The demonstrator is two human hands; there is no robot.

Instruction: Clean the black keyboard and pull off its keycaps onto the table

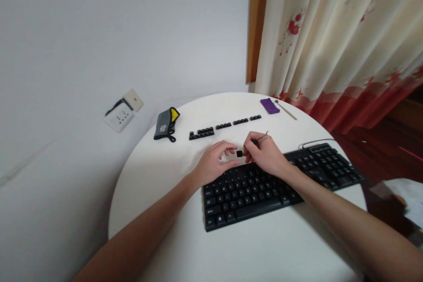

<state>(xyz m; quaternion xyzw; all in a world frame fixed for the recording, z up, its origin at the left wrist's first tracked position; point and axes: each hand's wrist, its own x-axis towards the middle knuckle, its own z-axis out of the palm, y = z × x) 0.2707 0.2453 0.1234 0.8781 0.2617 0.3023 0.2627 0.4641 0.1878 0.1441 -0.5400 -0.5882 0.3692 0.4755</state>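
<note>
A black keyboard (pixel 261 206) lies across the white table, with its top row partly hidden by my hands. My right hand (pixel 264 153) is closed around a keycap puller (pixel 255 142), a small dark handle with thin wire ends poking out above the fingers. A single black keycap (pixel 239 153) shows in the gap between my two hands, right by the right fingertips. Whether the puller's wire grips it I cannot tell. My left hand (pixel 216 161) is open, fingers curved and thumb apart, just left of the keycap over the keyboard's upper left edge.
Loose black keycaps (pixel 223 126) stand in short rows behind my hands. At the back left lies a folded grey and yellow cloth (pixel 165 124). A purple cloth (pixel 270 106) and a thin brush (pixel 287 111) lie at the back right. The keyboard cable (pixel 317 142) curls behind the keyboard.
</note>
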